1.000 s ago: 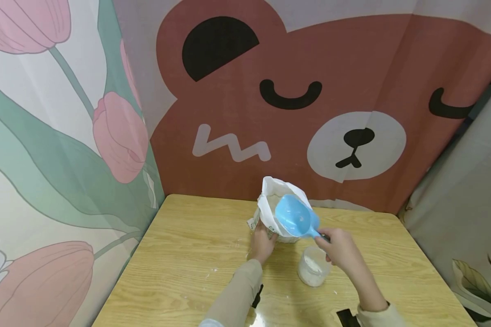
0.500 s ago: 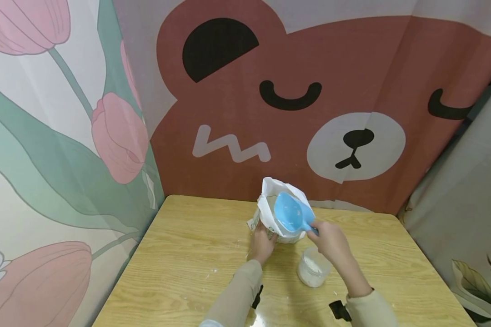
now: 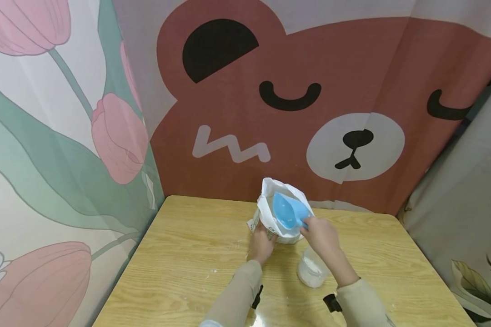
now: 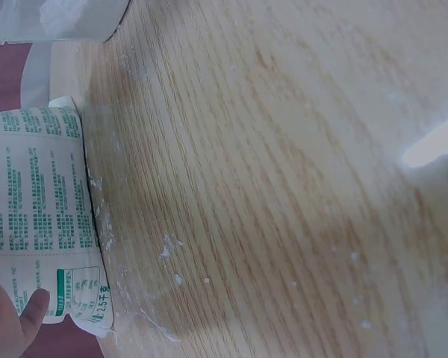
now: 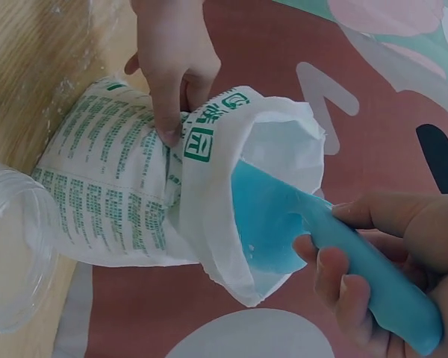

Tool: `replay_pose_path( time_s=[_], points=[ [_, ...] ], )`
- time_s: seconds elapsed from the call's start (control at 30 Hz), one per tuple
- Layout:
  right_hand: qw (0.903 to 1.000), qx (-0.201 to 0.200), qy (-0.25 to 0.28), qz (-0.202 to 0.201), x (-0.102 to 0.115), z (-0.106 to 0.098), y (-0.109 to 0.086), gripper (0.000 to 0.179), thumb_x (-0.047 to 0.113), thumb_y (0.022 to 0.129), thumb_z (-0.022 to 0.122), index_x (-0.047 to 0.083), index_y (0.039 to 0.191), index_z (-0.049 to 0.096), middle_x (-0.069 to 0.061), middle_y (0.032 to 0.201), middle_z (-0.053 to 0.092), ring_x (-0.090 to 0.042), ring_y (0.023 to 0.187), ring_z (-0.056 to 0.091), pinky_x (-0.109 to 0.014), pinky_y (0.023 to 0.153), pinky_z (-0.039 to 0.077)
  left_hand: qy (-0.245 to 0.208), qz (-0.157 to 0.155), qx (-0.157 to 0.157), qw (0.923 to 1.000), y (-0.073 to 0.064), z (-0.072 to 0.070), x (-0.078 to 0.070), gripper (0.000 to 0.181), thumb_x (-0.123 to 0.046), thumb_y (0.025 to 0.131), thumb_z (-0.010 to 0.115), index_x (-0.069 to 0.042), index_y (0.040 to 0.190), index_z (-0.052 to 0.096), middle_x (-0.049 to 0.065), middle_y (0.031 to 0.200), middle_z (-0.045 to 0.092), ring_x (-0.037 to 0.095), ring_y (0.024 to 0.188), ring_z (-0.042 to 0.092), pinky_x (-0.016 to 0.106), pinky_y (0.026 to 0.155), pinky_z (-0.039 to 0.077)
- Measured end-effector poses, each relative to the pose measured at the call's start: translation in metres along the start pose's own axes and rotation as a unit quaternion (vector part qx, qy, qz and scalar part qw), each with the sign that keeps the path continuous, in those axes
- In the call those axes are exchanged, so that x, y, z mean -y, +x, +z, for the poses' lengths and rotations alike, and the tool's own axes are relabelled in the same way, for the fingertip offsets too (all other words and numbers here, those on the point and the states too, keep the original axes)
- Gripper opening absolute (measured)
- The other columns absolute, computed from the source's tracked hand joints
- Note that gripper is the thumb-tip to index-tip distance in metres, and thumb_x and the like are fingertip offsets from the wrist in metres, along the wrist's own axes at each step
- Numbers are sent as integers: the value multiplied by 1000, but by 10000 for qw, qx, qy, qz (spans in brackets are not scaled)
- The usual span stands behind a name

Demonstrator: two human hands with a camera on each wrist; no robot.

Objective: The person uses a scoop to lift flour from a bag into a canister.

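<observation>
A white bag with green print stands at the far side of the table, its mouth folded outward. Against its left side, my left hand grips the bag, the fingers pressing into its wall in the right wrist view. My right hand holds a light blue scoop by its handle. The scoop's bowl is inside the bag's mouth; the bag's contents are mostly hidden. Just in front, below my right hand, sits a clear jar with white powder in it.
Traces of white powder lie on the wooden table. Behind its back edge hangs a curtain with a bear print. A tulip-print curtain is on the left, and a grey one on the right.
My right hand has moved left and slightly up, carrying the scoop from above the bag's mouth down into it and tilting it. The left hand, bag and jar stay in place.
</observation>
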State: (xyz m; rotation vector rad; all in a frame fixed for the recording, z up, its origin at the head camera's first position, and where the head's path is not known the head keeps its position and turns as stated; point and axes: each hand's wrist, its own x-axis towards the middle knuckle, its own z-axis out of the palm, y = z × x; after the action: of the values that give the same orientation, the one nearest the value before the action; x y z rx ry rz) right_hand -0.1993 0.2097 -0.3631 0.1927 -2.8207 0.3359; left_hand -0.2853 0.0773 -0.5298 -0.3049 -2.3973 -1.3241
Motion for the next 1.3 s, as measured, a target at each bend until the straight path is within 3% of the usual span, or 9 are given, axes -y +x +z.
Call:
replay_pose_path(
  time_s=[0.27,0.7,1.07,1.3],
  points=[
    [9997,-226,-103,-39,-2,10,8,38,6,76,63,13,54,33,1,49,33,-16,45,34,-29,37,29,68,-156,46,9998,-1,1,1,66,-17,78,69,-7,134,35,13,126,48,26,108,50,38,84,45],
    [9964,-219,-823,-40,-2,22,29,21,6,74,64,7,57,51,-9,56,53,-23,47,49,-35,36,39,81,58,-71,9999,-1,1,2,63,-16,79,69,-5,132,38,13,121,51,26,104,53,39,77,48],
    [9922,-241,-1215,-121,0,35,44,19,0,75,59,6,58,53,-10,57,55,-26,50,54,-37,36,41,126,145,-209,9996,-1,2,3,61,-15,77,71,-5,129,41,12,119,53,26,103,53,38,77,48],
    [9888,-225,-1474,-92,3,37,49,18,-3,78,56,5,61,55,-11,59,55,-27,53,56,-36,36,40,177,82,-130,9997,0,3,3,63,-19,78,70,-7,131,39,10,121,52,25,104,53,37,77,48]
  ],
)
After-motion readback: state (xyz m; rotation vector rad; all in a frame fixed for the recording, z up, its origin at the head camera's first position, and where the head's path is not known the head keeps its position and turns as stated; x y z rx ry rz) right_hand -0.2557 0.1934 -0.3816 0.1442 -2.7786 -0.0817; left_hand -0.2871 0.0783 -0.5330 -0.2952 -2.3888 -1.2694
